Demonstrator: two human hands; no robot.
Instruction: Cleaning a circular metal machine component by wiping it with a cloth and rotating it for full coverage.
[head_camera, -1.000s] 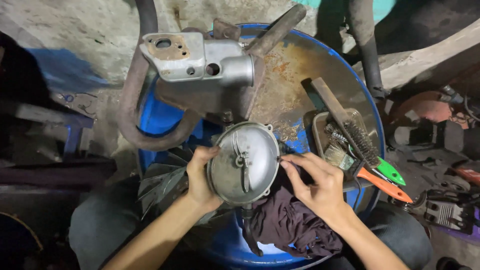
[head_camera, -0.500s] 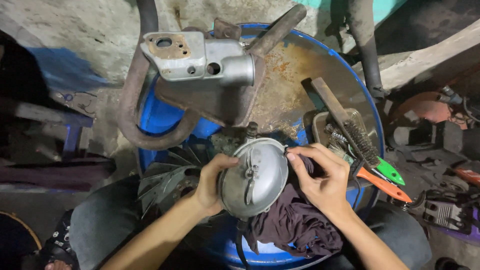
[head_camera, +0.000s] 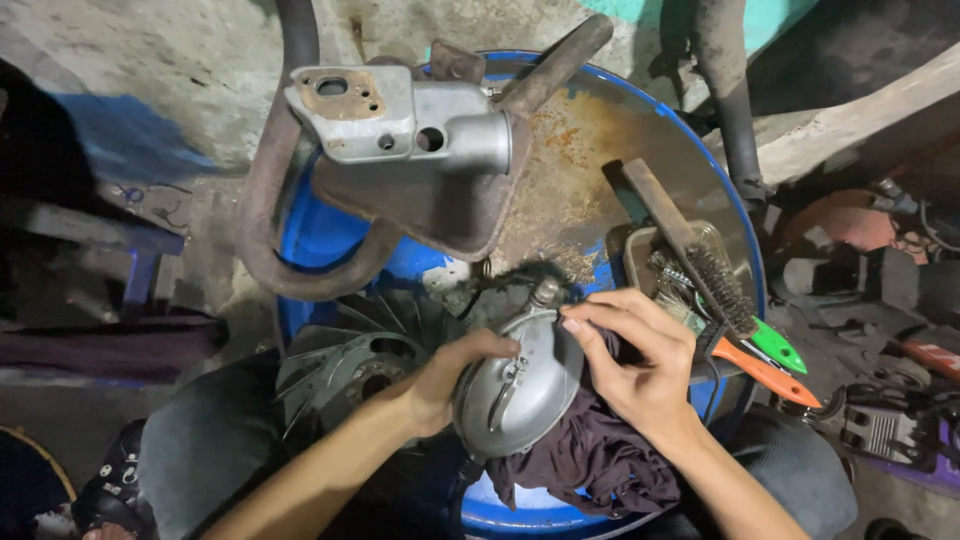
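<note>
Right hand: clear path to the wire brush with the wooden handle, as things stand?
Probably yes. The wire brush lies on top in the metal tray just beyond the right hand, nothing covering it. But that hand is now busy on the round grey metal cover with the dark rag.

On the blue drum (head_camera: 735, 215) lie one wire brush (head_camera: 690, 255), one grey exhaust casting (head_camera: 400, 125) and one dark rag (head_camera: 590, 455). Beside the brush sit two screwdriver handles, one green (head_camera: 778, 347), one orange (head_camera: 765, 372). One round metal cover (head_camera: 515, 385) is held over the drum, beside one finned fan wheel (head_camera: 345, 360).

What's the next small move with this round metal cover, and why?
Probably wipe the cover's upper rim with the dark rag. The left hand steadies it on edge, the right hand's fingers pinch the rim, and the rag lies bunched just beneath.
</note>
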